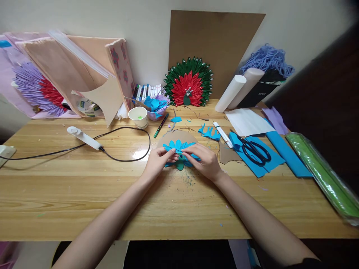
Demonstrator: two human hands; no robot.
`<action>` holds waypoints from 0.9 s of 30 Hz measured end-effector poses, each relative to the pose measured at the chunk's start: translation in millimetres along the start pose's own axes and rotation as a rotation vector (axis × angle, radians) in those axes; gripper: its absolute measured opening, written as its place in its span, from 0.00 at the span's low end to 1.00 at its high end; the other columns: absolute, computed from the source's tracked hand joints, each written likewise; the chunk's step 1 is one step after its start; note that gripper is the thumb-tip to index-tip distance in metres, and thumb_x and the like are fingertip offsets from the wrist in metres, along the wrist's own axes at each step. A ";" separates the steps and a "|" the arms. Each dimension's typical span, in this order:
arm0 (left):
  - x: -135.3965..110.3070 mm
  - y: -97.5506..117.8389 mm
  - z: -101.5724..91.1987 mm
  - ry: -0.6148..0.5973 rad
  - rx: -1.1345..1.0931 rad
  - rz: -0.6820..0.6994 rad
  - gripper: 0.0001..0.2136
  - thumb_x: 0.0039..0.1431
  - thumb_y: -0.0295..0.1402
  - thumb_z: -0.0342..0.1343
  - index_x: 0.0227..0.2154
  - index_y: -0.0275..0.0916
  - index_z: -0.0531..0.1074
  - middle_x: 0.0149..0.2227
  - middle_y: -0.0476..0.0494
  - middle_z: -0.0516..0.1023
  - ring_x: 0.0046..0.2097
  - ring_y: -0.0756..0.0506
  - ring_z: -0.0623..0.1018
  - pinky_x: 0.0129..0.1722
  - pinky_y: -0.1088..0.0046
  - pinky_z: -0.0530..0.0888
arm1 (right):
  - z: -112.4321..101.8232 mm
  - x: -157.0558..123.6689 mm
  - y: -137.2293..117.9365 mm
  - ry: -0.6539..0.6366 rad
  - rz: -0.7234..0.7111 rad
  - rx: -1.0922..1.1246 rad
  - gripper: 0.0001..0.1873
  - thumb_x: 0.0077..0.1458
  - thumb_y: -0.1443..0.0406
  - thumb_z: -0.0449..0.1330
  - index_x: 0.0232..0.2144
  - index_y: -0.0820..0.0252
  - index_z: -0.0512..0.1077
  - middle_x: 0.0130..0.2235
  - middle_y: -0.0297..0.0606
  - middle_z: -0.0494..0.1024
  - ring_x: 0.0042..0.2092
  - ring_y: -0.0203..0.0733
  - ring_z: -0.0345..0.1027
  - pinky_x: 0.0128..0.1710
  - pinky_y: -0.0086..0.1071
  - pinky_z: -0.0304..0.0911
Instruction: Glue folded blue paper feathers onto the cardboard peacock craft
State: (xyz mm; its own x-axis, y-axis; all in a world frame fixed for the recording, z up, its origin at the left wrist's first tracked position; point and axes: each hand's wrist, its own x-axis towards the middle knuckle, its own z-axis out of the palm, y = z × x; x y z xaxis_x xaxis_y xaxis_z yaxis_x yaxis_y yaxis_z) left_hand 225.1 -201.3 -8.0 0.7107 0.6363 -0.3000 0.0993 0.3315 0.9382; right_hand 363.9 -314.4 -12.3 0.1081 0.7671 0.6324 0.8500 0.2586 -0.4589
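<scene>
A round brown cardboard piece [165, 139] lies on the table before me, with a fan of blue paper petals [178, 144] on it. At the fan's lower middle is a dark green paper shape [180, 164]. My left hand [159, 160] pinches a blue petal near the fan's centre, thumb and forefinger together. From the other side my right hand [206, 161] also has its fingertips closed on blue paper there. The fingers hide part of the fan, and I cannot tell whether both hold the same petal.
Black scissors [256, 151] lie on blue paper at the right, near white markers [223, 134] and a green plastic-wrapped pack [322, 175]. To the left are a paper cup [138, 116] and a corded white tool [84, 138]. A red-and-green paper peacock [188, 82] stands behind.
</scene>
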 end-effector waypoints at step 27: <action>-2.0 -2.4 3.8 -0.013 0.083 0.089 0.14 0.45 0.42 0.62 0.25 0.33 0.76 0.26 0.42 0.79 0.29 0.47 0.78 0.35 0.71 0.75 | -2.4 1.0 0.9 -0.021 0.053 0.002 0.04 0.55 0.67 0.57 0.34 0.58 0.72 0.32 0.39 0.75 0.35 0.41 0.68 0.36 0.36 0.64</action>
State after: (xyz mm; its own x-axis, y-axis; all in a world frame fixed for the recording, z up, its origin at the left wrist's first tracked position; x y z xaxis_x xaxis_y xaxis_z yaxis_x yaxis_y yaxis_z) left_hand 226.1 -206.0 -8.9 0.7281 0.6515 -0.2132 0.0927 0.2147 0.9723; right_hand 366.1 -314.8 -10.5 0.1420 0.7915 0.5945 0.8425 0.2186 -0.4923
